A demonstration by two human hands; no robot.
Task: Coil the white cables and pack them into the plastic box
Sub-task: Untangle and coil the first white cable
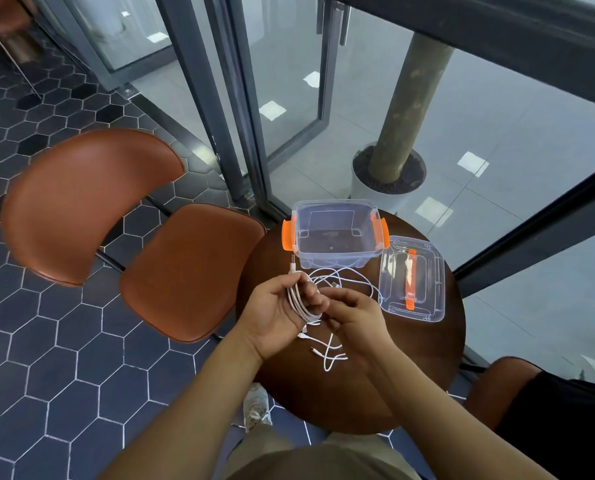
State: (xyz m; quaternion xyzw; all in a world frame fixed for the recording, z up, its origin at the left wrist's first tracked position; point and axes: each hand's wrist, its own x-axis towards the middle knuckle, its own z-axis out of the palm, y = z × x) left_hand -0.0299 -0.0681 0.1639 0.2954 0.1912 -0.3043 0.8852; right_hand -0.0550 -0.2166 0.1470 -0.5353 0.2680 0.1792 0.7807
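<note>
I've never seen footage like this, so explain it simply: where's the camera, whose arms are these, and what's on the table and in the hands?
No machine: a person wears one camera on the head, looking down at their own arms. The left hand grips a coil of white cable; the right hand meets it, its grip hidden. On the round table lie loose cables, an open clear box with orange clips, and its lid beside it.
</note>
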